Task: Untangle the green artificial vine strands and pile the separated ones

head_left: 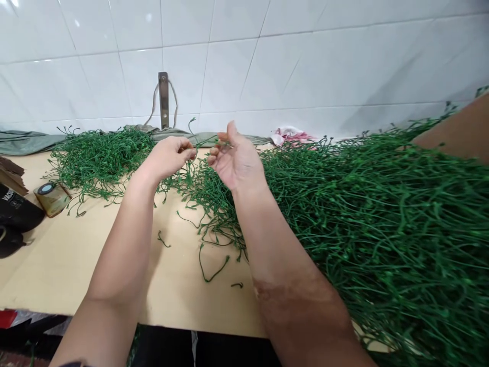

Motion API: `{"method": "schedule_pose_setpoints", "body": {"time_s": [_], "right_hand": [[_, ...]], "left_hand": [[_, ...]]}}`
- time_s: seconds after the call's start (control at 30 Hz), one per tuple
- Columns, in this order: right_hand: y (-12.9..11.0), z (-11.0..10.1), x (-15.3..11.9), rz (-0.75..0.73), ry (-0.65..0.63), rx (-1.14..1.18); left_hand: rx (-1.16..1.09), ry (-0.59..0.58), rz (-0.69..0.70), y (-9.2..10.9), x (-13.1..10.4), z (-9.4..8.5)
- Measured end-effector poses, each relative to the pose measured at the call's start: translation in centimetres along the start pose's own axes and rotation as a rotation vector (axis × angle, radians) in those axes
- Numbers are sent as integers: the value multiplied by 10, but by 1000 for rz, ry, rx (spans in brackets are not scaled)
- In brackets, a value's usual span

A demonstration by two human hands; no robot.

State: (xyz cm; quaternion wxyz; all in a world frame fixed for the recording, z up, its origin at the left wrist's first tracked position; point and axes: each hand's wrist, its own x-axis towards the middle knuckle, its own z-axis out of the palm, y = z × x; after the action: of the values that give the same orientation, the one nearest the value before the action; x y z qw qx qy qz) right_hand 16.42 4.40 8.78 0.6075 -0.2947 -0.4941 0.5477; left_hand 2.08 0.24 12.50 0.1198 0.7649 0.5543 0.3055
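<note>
A thin green stem stretches between my two hands above the table. My left hand has thumb and fingertips pinched together on its left end. My right hand is turned palm up, its fingers curled and its thumb raised, closed on the stem's other end. Left of my hands lies a smaller heap of green stems. A much larger heap of the same curly stems fills the right side, reaching under my right forearm.
A few loose stems lie on the pale table. At the left edge are a black canister and a small amber container. A metal bracket stands against the tiled wall, near a pink-and-white cloth. Brown cardboard rises at right.
</note>
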Motion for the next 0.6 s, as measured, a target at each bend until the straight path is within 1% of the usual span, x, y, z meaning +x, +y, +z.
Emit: {"method": "schedule_pose_setpoints", "body": {"time_s": [0.1,0.2,0.37,0.47,0.6], "right_hand": [[-1,9,-7,64,42,-10],[2,12,-8,56,58,-37],[6,6,-4,-5,-2,-88],[1,6,-7,23,-18,-22],[-9,13,-15,93,-93,16]], "left_hand": [[53,36,-4,0,1,0],[85,50,2,2,0,-1],[119,123,-3,2,0,0],[116,153,-9,-1,1,2],[134,168,-7,-2,1,4]]}}
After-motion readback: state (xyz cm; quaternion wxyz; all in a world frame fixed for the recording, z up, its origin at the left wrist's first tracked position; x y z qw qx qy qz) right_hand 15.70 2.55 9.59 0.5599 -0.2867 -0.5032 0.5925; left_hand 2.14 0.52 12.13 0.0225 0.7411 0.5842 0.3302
